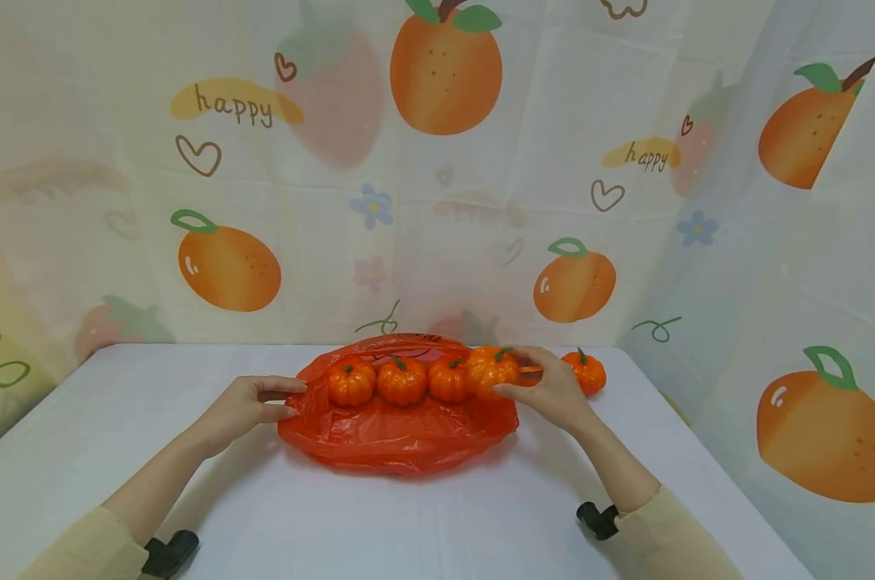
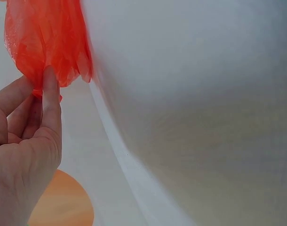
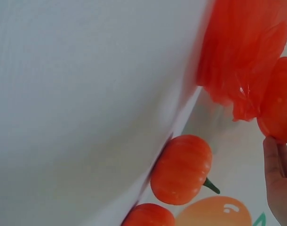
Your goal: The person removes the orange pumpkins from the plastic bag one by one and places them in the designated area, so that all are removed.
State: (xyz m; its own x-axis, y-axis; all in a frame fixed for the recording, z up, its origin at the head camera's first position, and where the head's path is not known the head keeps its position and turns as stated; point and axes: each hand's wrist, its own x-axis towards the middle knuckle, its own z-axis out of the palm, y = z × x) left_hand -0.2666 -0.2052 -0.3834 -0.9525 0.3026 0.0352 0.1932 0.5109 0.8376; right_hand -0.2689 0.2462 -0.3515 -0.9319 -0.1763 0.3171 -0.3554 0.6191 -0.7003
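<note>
A red plastic bag [image 1: 401, 447] lies spread on the white table with its mouth gaping toward me. My left hand [image 1: 240, 412] pinches the bag's left edge between thumb and fingers; the left wrist view shows the gathered red plastic [image 2: 45, 42] at the fingertips. Three small orange toy pumpkins [image 1: 401, 380] sit in a row inside the bag. My right hand [image 1: 556, 395] grips another toy pumpkin [image 1: 491, 372] at the bag's right end, overlapping the row's rightmost pumpkin [image 1: 449, 379]. In the right wrist view, the fingers touch the held pumpkin's [image 3: 281, 103] lower side.
Beyond my right hand, a toy pumpkin [image 1: 586, 373] rests near the table's [image 1: 437, 528] back right. The right wrist view shows two pumpkins on the table, one nearer [image 3: 181, 169] and one cut off [image 3: 149, 216]. A fruit-printed curtain [image 1: 445, 201] hangs behind.
</note>
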